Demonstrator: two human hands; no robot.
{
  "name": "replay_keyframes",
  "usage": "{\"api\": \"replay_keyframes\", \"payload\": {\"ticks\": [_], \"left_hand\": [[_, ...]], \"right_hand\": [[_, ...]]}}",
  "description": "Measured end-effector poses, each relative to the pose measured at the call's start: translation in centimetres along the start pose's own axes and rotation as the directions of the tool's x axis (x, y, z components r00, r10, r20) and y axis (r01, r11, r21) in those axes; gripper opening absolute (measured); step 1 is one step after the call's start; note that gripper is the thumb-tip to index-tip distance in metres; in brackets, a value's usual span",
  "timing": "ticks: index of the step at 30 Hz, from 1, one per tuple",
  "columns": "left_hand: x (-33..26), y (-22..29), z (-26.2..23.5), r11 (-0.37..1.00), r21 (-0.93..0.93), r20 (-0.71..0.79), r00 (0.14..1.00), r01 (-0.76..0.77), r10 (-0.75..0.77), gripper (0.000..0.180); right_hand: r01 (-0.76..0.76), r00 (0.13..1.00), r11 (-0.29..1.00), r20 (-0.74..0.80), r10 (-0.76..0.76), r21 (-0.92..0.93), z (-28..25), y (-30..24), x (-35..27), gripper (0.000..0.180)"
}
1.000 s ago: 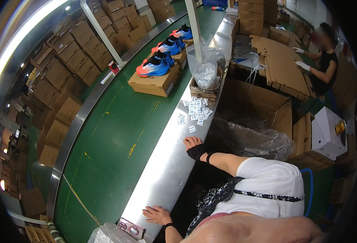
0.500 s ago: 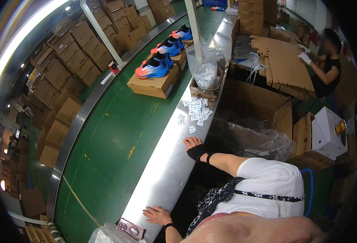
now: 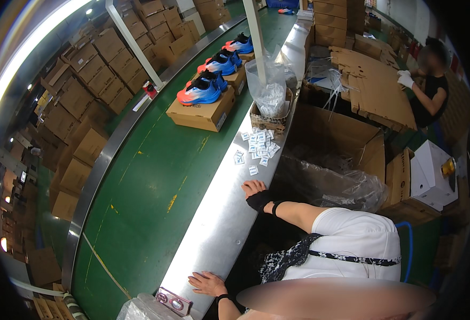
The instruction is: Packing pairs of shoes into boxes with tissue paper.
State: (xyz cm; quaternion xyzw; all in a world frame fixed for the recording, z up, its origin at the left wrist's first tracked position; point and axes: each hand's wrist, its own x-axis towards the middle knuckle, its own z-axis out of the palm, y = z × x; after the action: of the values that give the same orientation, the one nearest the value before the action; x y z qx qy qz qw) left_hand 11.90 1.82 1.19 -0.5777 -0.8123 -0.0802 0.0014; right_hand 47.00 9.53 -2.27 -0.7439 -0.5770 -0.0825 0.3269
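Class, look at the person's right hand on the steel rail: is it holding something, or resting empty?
Resting empty: the right hand lies flat on the steel rail, fingers spread, apart from the small white packets.

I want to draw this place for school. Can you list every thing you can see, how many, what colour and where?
conveyor belt: one, green, running up the middle
metal side rail: one, silver, along the belt's right edge
shoeboxes with sneakers: about four, brown boxes with blue and orange shoes on top, far up the belt
small packets: many, white, scattered on the rail
clear bag in a small box: one, beyond the packets
big open carton: one, brown, right of the rail, plastic sheet inside
flat cardboard stack: brown, far right
co-worker: one, black top, white gloves, at the cardboard
stacked cartons: many, brown, left of the belt
left hand: resting flat on the rail, near
right hand: black wrist band, resting on the rail, empty
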Motion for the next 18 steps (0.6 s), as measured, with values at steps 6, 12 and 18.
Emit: {"api": "replay_keyframes", "payload": {"ticks": [6, 12, 18], "left_hand": [[-0.2, 0.7, -0.4, 1.0, 0.003, -0.001, 1.0, 0.0, 0.0, 0.048], [-0.1, 1.1, 0.0, 1.0, 0.007, -0.009, 1.0, -0.01, 0.01, 0.047], [-0.2, 1.4, 0.3, 1.0, 0.008, -0.013, 1.0, -0.014, 0.014, 0.048]], "right_hand": [[-0.007, 1.0, 1.0, 0.013, 0.007, 0.001, -0.2, 0.4, 0.2, 0.033], [-0.018, 0.999, 1.0, 0.041, 0.018, -0.01, -0.1, 0.8, 0.5, 0.033], [-0.01, 1.0, 1.0, -0.01, 0.011, 0.006, -0.1, 1.1, 0.7, 0.03]]}}
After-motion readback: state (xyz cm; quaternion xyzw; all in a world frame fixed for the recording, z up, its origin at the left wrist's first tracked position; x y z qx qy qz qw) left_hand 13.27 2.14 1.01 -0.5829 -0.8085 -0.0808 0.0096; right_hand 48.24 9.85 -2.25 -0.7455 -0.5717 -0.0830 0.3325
